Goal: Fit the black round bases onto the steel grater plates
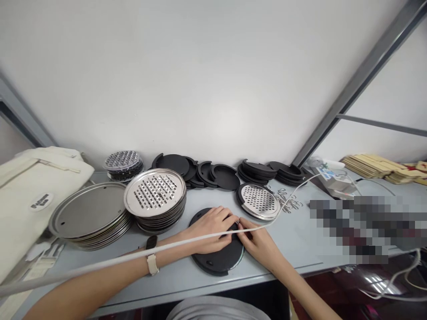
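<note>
A round black disc lies on the table near its front edge. My left hand rests over the disc's upper part, palm down, its fingers bent toward the right. At the disc's right edge, my right hand pinches a small metal piece, mostly covered by fingertips of both hands. A black holder with a perforated metal disc lies behind my right hand. Several metal clips are scattered to its right. Left of the black disc stands a stack of grater discs.
Flat metal plates are stacked at left, beside a cream bag. Black round holders line the wall. A white cable crosses in front of my arms. Wooden pieces lie at far right.
</note>
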Motion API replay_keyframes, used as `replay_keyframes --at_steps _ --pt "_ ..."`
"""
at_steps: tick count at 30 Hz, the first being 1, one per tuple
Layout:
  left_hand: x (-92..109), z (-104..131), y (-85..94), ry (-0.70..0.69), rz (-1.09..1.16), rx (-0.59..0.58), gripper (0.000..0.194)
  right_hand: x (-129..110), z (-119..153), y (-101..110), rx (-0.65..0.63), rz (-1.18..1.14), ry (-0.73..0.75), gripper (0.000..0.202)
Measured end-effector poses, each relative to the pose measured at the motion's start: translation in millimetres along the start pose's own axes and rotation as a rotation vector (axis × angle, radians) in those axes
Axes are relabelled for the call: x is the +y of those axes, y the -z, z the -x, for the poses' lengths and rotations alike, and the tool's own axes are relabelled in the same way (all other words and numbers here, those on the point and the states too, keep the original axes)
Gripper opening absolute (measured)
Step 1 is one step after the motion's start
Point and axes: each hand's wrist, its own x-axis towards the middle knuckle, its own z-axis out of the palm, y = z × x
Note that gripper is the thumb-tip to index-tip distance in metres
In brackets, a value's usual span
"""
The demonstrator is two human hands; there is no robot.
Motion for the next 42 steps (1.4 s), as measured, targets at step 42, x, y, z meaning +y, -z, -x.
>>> replay_keyframes --at_steps 42 --pt "-1.4 -1.3 -4.2 -0.011 -0.047 0.011 0.03 1.3 0.2 -0.6 -0.01 -0.026 0.002 0.015"
